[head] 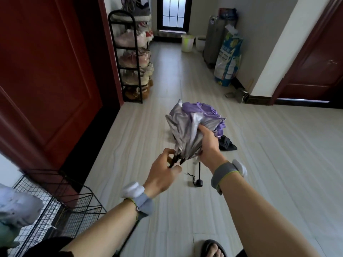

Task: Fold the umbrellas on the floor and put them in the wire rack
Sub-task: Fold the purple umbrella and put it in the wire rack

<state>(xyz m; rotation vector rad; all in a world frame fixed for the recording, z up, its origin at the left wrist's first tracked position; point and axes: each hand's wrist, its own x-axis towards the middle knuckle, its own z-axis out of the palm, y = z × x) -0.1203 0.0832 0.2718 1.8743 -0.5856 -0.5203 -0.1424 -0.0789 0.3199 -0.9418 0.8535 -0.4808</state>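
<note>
At the near left corner of the floor (278,164) stands the rack (79,204), made of black wire. A pale bundle (16,204) lies at its left side; what it is I cannot tell. Further back along the left edge is a shoe shelf (130,58) full of shoes. The left hand (163,173) is above the middle of the floor. Its fingers (166,153) and thumb are curled and pinch the dark rib tips at the near end of the umbrella (185,127). The umbrella, silver and purple, is held in the air, half gathered, with its loose canopy pointing away from the person. The right hand (207,143) grips the canopy from the right side, its fingers closed on the cloth. Below this hand a thin black shaft goes down to the handle (199,182), which has a strap and is near the floor. Just right of the right hand a black cloth (227,144) lies on the floor. At the near edge a foot in a sandal (213,247) shows.
</note>
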